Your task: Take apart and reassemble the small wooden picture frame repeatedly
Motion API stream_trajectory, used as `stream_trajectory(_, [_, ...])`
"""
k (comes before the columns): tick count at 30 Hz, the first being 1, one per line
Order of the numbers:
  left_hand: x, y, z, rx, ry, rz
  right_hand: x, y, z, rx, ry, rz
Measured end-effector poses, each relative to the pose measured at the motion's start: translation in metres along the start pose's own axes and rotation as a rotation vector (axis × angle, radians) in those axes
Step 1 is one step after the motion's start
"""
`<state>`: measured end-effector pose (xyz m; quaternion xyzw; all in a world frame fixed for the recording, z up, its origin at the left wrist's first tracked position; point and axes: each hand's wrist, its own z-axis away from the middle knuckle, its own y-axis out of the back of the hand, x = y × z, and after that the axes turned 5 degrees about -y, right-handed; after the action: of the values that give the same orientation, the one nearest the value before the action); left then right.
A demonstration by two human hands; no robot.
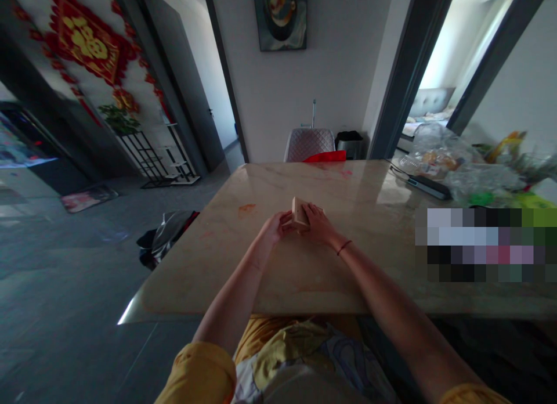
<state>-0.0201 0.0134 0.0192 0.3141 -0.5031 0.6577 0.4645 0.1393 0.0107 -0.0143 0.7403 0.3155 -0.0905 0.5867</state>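
Note:
A small pale wooden block (299, 212) stands on the beige marble table (261, 189) in front of me. My left hand (275, 226) grips its left side with curled fingers. My right hand (317, 223) closes over its right side and top, a dark band on that wrist. Both forearms rest on the table. The lower part of the block is hidden by my fingers.
Clear plastic bags (452, 160) with food and a dark flat device (429, 186) lie at the table's far right. A quilted chair (310, 144) with a red cloth stands across the table. A dark bundle (167, 235) lies on the floor to the left.

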Motion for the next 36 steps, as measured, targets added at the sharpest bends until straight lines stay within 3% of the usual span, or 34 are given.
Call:
stream_trajectory(6, [0.003, -0.002, 0.001, -0.066, -0.077, 0.011, -0.007, 0.006, -0.002, 0.116, 0.038, -0.4])
stream_trajectory(8, [0.003, -0.001, -0.001, -0.039, -0.099, -0.023, -0.008, 0.008, -0.003, 0.143, -0.076, -0.516])
stream_trajectory(12, [0.002, 0.004, -0.006, 0.126, -0.095, -0.101, -0.003, 0.01, -0.007, 0.173, -0.373, -0.68])
stream_trajectory(17, [0.001, 0.006, -0.008, 0.126, -0.065, -0.1, 0.007, 0.006, -0.013, 0.219, -0.481, -0.907])
stream_trajectory(20, [0.0, 0.005, -0.008, 0.105, -0.046, -0.096, 0.006, 0.005, -0.012, 0.234, -0.442, -0.949])
stream_trajectory(29, [-0.001, 0.005, -0.008, 0.1, -0.017, -0.072, -0.013, 0.007, -0.006, 0.182, -0.328, -0.594])
stream_trajectory(33, [0.001, 0.005, -0.007, 0.027, -0.033, -0.051, -0.017, 0.003, 0.0, 0.136, -0.034, -0.47])
stream_trajectory(36, [0.001, 0.005, -0.009, -0.037, -0.112, -0.145, -0.018, 0.0, 0.004, 0.066, 0.141, -0.237])
